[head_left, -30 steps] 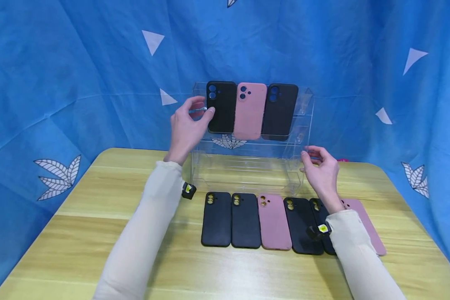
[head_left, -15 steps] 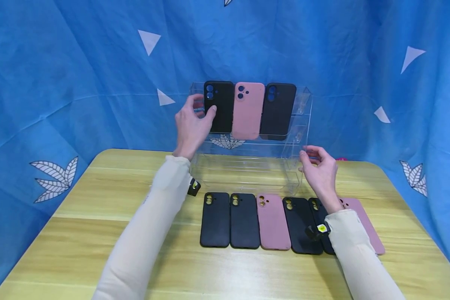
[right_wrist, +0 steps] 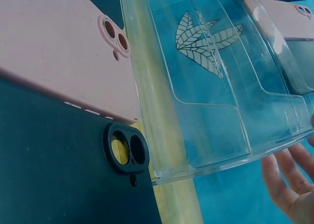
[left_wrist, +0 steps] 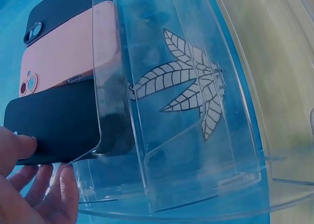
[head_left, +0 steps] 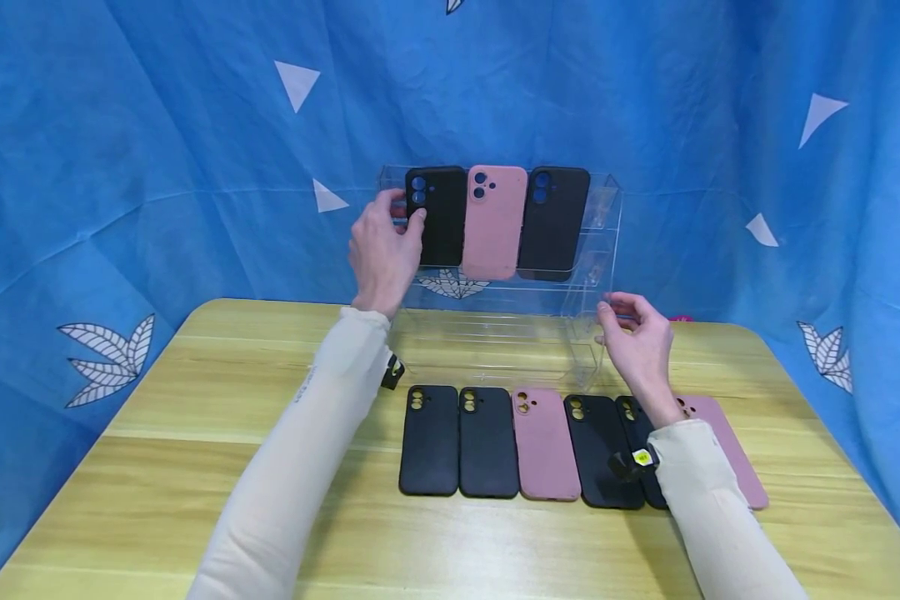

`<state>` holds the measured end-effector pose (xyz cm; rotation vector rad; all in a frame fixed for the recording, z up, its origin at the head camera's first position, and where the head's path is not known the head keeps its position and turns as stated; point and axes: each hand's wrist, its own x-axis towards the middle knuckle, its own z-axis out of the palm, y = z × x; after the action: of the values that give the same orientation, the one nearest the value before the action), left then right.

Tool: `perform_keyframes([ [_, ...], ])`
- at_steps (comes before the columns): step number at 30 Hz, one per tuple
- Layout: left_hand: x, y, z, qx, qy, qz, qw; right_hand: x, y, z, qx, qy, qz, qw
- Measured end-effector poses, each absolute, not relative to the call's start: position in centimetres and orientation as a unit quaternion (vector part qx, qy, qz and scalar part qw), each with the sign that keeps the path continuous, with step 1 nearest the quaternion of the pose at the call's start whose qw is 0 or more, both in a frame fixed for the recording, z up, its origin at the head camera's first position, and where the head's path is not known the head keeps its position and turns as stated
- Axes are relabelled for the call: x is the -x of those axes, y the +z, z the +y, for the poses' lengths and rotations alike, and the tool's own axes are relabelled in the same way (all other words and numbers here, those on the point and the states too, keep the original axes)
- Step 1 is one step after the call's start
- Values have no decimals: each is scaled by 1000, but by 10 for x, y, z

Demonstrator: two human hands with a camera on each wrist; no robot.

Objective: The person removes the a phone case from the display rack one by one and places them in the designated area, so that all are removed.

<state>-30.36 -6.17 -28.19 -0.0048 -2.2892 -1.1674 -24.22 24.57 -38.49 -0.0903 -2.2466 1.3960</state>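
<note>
My left hand (head_left: 386,250) pinches the left edge of a black phone case (head_left: 444,217), thumb on its back face and fingers at its side. This case leans upright in the top tier of a clear acrylic display stand (head_left: 495,325). Beside it stand a pink phone case (head_left: 495,221) and another black case (head_left: 555,221). In the left wrist view, the lower end of the held black case (left_wrist: 59,123) sits behind the tier's clear front lip. My right hand (head_left: 640,337) grips the right side of the stand, and its fingers (right_wrist: 282,180) meet the clear edge in the right wrist view.
A row of black and pink phone cases (head_left: 546,446) lies on the wooden table (head_left: 217,467) in front of the stand, close to its base. My right forearm partly covers the row's right end. A blue patterned cloth (head_left: 195,167) hangs behind.
The left black case has dropped slightly in the top tier. My left hand has shifted a little right, its wrist turning towards the stand. The right hand keeps its place.
</note>
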Motion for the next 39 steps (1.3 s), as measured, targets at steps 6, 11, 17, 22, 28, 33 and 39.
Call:
perform_keyframes([
  [6, 303, -283, -68, 16, -446, -846, 291, 243, -386, 246, 34, 498, -830, 250],
  [11, 303, -281, -76, 34, -476, -824, 305, 244, -386, 246, 31, 498, -828, 256],
  [17, 303, -277, -86, 61, -525, -791, 308, 244, -386, 246, 37, 501, -826, 256],
  [22, 302, -271, -91, 83, -575, -757, 299, 244, -385, 247, 37, 505, -824, 253],
  [28, 300, -268, -93, 125, -652, -695, 277, 244, -386, 248, 39, 507, -824, 250],
  [33, 289, -271, -94, 138, -695, -668, 228, 244, -387, 248, 42, 515, -821, 243],
  [39, 275, -283, -95, 157, -703, -662, 207, 244, -387, 246, 43, 507, -824, 248],
])
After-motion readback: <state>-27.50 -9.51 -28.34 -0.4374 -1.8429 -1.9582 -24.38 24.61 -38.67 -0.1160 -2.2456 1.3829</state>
